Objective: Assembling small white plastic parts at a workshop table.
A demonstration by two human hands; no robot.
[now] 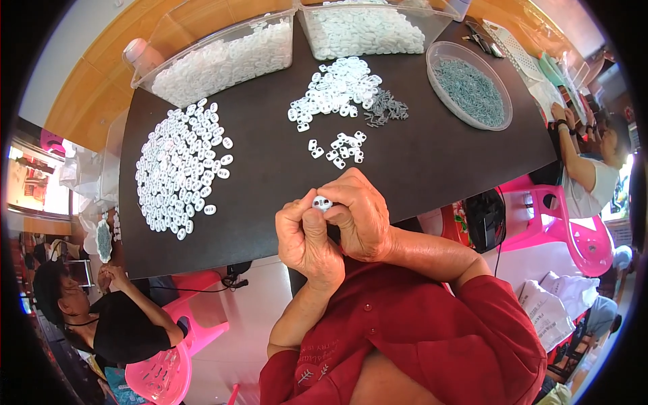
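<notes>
Between my fingertips, above the table's near edge, is a small white oval plastic piece (322,203) with two dark holes. My left hand (307,241) pinches it from the left with thumb and finger. From the right, my right hand (359,214) grips the same piece, its fingers curled. Just beyond my hands lie several loose white pieces (345,148), some with open holes. Farther back is a heap of similar white pieces (343,84), with a small pile of dark grey pins (386,109) touching its right side.
A wide spread of white oval pieces (177,169) covers the table's left. Two clear bins (294,40) of white parts stand along the back. At the right is a round tub (437,101) of blue-grey pins. Other people sit at both sides, near pink chairs (587,243).
</notes>
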